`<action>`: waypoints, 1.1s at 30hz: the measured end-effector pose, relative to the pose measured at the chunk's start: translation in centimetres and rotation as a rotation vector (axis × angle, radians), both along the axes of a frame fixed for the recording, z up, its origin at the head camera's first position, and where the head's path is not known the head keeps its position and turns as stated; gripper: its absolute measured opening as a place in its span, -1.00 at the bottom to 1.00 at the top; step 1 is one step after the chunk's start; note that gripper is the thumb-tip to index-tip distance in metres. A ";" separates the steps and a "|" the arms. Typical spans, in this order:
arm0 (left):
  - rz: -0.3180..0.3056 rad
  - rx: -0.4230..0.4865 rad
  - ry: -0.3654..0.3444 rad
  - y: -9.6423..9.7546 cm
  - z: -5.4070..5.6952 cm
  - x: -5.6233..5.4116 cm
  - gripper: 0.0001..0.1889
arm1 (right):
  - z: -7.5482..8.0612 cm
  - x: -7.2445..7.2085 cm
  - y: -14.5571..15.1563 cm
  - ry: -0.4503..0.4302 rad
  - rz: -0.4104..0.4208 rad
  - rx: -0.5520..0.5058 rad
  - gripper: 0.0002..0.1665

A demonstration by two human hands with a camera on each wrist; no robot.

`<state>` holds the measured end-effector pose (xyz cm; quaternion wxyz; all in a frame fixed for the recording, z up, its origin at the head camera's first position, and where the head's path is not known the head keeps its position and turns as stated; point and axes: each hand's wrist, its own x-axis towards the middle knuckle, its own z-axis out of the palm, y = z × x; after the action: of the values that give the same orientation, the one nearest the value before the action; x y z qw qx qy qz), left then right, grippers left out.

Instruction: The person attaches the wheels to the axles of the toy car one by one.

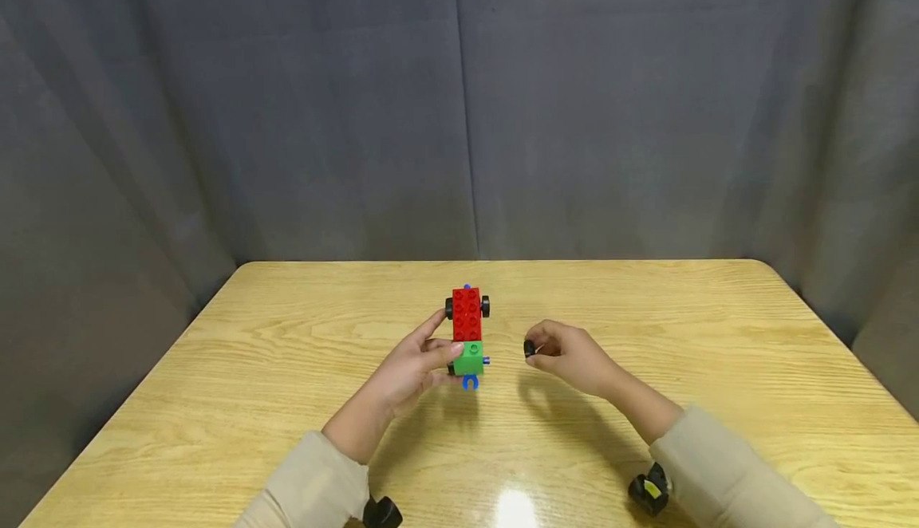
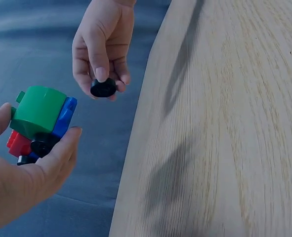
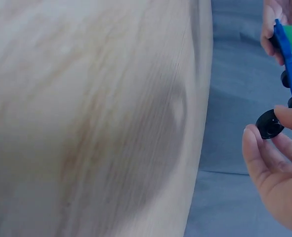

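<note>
My left hand (image 1: 409, 370) grips a toy car built of blocks, its thumb on top of the green block (image 1: 469, 359). A red studded block (image 1: 467, 314) sits ahead of the green one, and the blue base (image 2: 65, 118) ends in a hook toward me. Black wheels (image 1: 485, 306) are on both sides at the red end; on the green end's right side a bare blue axle stub (image 1: 487, 360) sticks out. To the right and apart from the car, my right hand (image 1: 577, 356) pinches a loose black wheel (image 3: 270, 124) between thumb and fingers.
Both hands are above a light wooden table (image 1: 287, 305) with rounded far corners. Grey curtains (image 1: 323, 113) hang behind it and along both sides. Black wrist devices (image 1: 649, 490) are strapped below the sleeves.
</note>
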<state>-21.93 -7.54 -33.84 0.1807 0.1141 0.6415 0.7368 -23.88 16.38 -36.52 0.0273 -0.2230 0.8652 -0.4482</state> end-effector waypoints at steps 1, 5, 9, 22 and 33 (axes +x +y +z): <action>0.000 0.002 0.000 0.0 0.0 0.0 -0.24 | 0.1 0.2 0.0 -0.006 -0.004 -0.016 -0.69; 0.008 0.030 -0.003 0.2 -0.1 -0.1 -0.25 | 0.4 0.7 -0.2 -0.024 0.009 -0.083 -0.71; 0.026 0.069 -0.004 0.3 -0.1 -0.1 -0.25 | 0.7 1.2 -0.6 -0.037 0.043 -0.135 -0.71; -0.020 0.086 0.062 0.5 -0.5 0.0 -0.21 | 1.5 2.2 -1.5 0.004 0.083 -0.183 -0.69; 0.001 0.060 0.026 0.9 -0.6 0.0 -0.28 | 1.3 2.2 -1.8 -0.014 0.089 -0.202 -0.67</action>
<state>-21.89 -6.66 -34.41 0.1684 0.1289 0.6213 0.7544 -21.73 14.56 -35.22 0.0307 -0.2595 0.8047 -0.5330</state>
